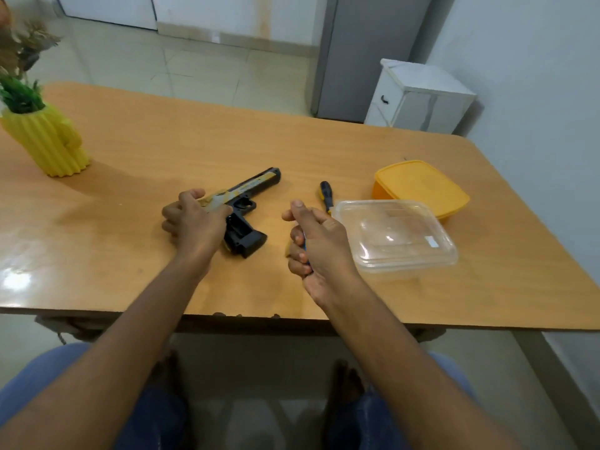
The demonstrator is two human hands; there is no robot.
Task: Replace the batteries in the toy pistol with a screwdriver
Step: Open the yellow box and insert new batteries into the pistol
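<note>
The wooden bench [292, 141] stands on a pale tiled floor [194, 66], with a white cabinet [418, 95] at far right. The left hand [191, 219] has its grip clamped on the toy pistol [246, 203] at bench centre. The right hand [311, 241] curls around something small and blue; the screwdriver [325, 194] lies beside it.

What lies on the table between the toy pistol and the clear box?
In the head view, the right hand hovers between the pistol and the clear box, gripping something small; behind it lies the screwdriver.

Screwdriver [325, 195] between toy pistol [247, 206] and containers [399, 235]
</note>
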